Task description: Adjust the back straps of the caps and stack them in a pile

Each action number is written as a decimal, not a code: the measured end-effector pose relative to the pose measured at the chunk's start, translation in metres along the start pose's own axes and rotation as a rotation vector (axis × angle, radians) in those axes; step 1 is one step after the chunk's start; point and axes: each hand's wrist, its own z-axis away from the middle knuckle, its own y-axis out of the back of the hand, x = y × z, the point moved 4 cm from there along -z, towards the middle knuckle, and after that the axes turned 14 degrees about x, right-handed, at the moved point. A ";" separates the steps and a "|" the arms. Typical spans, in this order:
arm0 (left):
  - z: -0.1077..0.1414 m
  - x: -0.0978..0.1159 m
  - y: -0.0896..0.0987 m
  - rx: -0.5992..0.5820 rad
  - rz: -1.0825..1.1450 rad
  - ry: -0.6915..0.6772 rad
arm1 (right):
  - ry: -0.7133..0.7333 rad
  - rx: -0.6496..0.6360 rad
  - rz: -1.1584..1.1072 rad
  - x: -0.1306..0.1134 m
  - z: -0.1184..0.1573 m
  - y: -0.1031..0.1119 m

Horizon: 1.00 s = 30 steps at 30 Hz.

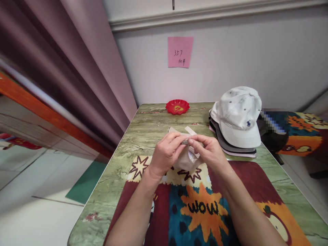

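Note:
Both of my hands are over the middle of the table, working on a light beige cap (pixel 186 161). My left hand (pixel 167 150) pinches the cap's strap at a small metal buckle (pixel 185 141). From the other side, the fingertips of my right hand (pixel 206 148) are closed on the strap beside the buckle. A pale loose end of the strap (pixel 190 131) sticks up behind my fingers. My hands cover much of the cap, so the strap's path through the buckle is hidden.
To the right stands a stack of caps, a white cap (pixel 241 116) on top of darker and pink ones. A red scalloped dish (pixel 177 107) sits at the table's far edge. Under my forearms lies a colourful mat (pixel 205 212). A pink note (pixel 180 52) is on the wall.

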 end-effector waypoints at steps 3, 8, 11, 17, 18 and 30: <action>-0.003 -0.010 0.004 0.083 0.094 0.109 | -0.037 0.101 -0.073 -0.003 -0.003 0.013; 0.000 -0.035 -0.004 0.143 0.296 0.352 | -0.089 0.175 -0.098 -0.005 -0.007 0.035; 0.004 -0.039 -0.012 0.116 0.358 0.408 | -0.099 0.147 -0.070 -0.007 -0.008 0.037; 0.004 -0.033 -0.014 0.086 0.314 0.384 | -0.034 0.103 0.036 -0.010 -0.005 0.027; 0.004 -0.032 -0.014 0.081 0.313 0.376 | -0.030 0.103 0.064 -0.009 -0.004 0.026; 0.006 -0.029 -0.019 0.040 0.280 0.287 | -0.029 0.141 0.350 0.001 -0.005 0.019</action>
